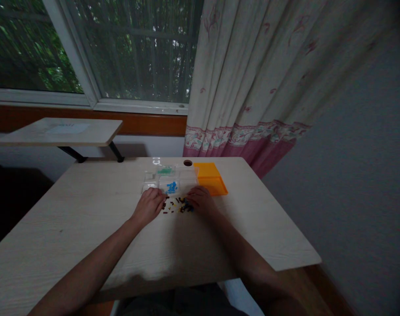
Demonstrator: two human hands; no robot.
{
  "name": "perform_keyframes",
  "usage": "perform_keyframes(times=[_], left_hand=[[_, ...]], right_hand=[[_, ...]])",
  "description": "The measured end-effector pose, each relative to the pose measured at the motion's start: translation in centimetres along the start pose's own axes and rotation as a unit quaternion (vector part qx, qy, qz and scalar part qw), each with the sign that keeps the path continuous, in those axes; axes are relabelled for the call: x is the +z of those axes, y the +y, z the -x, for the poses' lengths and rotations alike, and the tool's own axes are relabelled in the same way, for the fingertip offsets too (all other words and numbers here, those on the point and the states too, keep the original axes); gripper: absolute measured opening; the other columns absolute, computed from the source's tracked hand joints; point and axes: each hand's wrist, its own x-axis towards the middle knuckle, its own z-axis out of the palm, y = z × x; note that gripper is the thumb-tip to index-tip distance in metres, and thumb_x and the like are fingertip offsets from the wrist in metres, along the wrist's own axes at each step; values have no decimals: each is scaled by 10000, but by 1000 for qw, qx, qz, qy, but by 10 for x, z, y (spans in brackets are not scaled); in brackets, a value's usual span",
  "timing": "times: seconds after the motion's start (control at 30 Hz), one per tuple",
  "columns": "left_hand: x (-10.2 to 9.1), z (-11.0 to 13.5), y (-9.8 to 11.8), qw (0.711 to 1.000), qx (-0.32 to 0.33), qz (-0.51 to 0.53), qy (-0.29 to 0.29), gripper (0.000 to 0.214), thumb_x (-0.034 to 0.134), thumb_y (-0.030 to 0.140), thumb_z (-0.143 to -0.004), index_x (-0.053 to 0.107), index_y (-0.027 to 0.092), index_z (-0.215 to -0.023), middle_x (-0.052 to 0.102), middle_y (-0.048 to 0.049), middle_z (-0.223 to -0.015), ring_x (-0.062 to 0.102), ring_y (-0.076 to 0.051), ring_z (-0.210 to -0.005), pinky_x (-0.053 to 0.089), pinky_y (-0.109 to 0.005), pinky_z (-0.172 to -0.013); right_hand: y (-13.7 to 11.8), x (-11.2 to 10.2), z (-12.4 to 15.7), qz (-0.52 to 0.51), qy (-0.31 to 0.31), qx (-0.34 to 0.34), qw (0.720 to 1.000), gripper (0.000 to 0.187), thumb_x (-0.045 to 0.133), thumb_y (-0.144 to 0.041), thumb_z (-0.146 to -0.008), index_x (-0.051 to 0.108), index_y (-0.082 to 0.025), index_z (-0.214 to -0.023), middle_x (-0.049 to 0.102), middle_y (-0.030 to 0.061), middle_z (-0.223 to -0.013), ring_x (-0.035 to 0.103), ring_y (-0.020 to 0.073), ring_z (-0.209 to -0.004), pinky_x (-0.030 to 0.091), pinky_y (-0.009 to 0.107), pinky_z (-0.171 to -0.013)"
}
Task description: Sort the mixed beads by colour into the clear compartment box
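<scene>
A scatter of small dark, red and yellow pieces [174, 205] lies on the pale wooden table [88, 228]. My left hand [149, 205] rests at the scatter's left edge with its fingers curled down onto the pieces. My right hand [200, 200] rests at the right edge, fingers curled over several dark blue pieces [187, 206]. Just beyond both hands stands a clear compartment tray [168, 180] holding blue pieces [171, 188] in a near cell and green pieces [164, 170] in a far cell. What either hand grips is too small to see.
An orange lid [210, 177] lies right of the tray. A round cable hole [187, 163] sits at the table's far edge. A second small table [59, 131] stands under the window at the back left. A curtain [252, 87] hangs at the right.
</scene>
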Motion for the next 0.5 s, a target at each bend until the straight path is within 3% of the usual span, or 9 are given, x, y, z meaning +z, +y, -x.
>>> perform_keyframes(times=[0.23,0.5], left_hand=[[2,-2,4,1000,8,13,-10,264,484,328,-966,688,238,-1107,606,-86,-1008,503,-242,-980,425,-407,-854],[3,0,6,998,21,34,-44,242,596,416,-913,668,247,-1070,618,-73,-1053,514,-255,-1035,412,-407,-871]], right_hand=[[-4,-2,0,-14,3,4,1000,154,641,-260,-891,773,-272,-970,735,55,-993,608,206,-1002,484,372,-930],[-7,-4,-1,-15,17,-17,1000,144,636,-248,-896,770,-234,-944,737,50,-947,605,202,-954,490,350,-912]])
